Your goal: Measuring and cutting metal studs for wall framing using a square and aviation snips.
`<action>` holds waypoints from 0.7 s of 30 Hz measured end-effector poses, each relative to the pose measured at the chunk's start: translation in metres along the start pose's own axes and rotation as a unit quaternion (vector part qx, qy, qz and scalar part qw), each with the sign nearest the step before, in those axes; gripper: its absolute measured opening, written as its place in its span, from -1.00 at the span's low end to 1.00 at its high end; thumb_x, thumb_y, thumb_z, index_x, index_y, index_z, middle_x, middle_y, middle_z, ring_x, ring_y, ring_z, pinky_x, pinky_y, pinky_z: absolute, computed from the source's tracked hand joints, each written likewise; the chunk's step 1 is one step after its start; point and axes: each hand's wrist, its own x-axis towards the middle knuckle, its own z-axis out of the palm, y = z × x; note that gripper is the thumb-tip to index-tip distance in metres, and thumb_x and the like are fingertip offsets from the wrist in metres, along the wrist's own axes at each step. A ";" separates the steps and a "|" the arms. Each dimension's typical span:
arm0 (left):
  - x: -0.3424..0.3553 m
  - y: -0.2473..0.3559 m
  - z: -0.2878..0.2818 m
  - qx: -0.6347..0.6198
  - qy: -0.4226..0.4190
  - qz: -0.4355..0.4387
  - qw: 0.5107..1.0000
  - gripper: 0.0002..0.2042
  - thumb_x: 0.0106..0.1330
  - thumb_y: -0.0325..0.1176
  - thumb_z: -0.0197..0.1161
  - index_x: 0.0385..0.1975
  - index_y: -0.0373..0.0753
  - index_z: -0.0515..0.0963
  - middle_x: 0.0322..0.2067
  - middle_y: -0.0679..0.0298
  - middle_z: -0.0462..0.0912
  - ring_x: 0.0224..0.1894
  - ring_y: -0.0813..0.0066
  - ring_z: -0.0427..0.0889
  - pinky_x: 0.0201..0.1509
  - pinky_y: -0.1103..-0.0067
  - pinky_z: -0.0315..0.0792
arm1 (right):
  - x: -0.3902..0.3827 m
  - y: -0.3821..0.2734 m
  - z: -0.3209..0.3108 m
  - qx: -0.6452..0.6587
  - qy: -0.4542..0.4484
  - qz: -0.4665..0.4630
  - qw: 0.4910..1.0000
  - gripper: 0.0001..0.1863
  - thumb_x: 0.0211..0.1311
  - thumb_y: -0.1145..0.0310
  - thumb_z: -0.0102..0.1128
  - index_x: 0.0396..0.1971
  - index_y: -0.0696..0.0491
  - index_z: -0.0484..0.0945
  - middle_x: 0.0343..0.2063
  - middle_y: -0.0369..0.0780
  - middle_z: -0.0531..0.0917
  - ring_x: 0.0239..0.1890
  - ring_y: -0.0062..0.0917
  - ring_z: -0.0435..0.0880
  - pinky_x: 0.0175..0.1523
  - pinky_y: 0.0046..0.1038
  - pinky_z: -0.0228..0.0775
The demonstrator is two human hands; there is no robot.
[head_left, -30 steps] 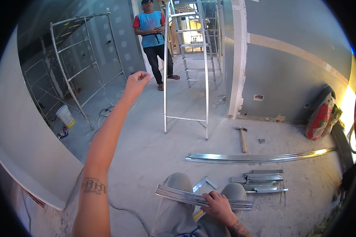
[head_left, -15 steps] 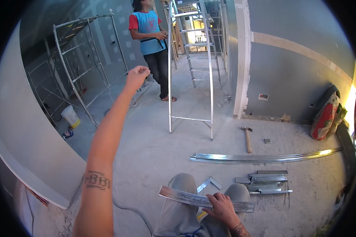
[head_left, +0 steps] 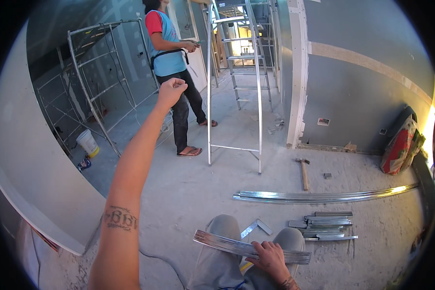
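Observation:
A length of shiny metal channel [head_left: 217,241] lies across my thighs. My right hand [head_left: 269,257] is closed over it right of its middle, thumb toward the near side. My left arm is stretched far forward, and my left hand [head_left: 172,93] is raised above the floor with its fingers pinched together. What the pinch holds, if anything, is hidden. Just beyond my knees a small metal square [head_left: 256,228] rests on the floor. A stack of short cut channels [head_left: 327,225] lies to the right of my knees. Something yellow [head_left: 245,266] shows between my thighs, partly covered.
Long metal channels [head_left: 304,196] lie across the floor ahead, with a hammer [head_left: 304,175] and a small grey block [head_left: 327,176] beyond. A stepladder [head_left: 259,130] stands in front. Left are scaffolding [head_left: 84,82], a bucket [head_left: 88,143] and a cable [head_left: 162,258]. A person [head_left: 171,63] stands behind the ladder.
The other person has stepped to the left and nearer, one foot now forward. My hands and the channel have stayed almost in place.

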 end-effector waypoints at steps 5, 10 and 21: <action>0.006 0.001 -0.001 0.019 -0.012 -0.002 1.000 -0.70 0.20 -0.29 0.43 -0.16 -0.34 0.68 -0.43 0.30 0.70 -0.40 0.58 0.62 -0.25 0.59 0.47 | 0.006 -0.001 0.012 0.013 0.011 -0.009 1.000 -0.39 0.07 -0.11 0.42 0.06 -0.08 0.56 -0.33 -0.23 0.62 -0.19 -0.32 0.64 -0.06 -0.27 0.38; 0.016 -0.012 -0.017 0.041 0.012 -0.006 0.999 -0.66 0.19 -0.25 0.43 -0.13 -0.34 0.67 -0.38 0.24 0.71 -0.33 0.51 0.65 -0.18 0.55 0.49 | 0.007 -0.005 0.009 -0.003 0.009 -0.008 1.000 -0.40 0.08 -0.10 0.41 0.06 -0.06 0.55 -0.33 -0.24 0.62 -0.17 -0.34 0.63 -0.06 -0.28 0.38; 0.019 -0.035 -0.062 0.105 0.062 -0.056 0.991 -0.59 0.18 -0.20 0.43 -0.06 -0.35 0.63 -0.15 0.09 0.72 -0.06 0.32 0.68 0.01 0.44 0.50 | 0.003 -0.005 0.011 0.005 0.027 -0.013 1.000 -0.40 0.07 -0.08 0.42 0.04 -0.04 0.57 -0.33 -0.25 0.61 -0.19 -0.37 0.61 -0.05 -0.31 0.36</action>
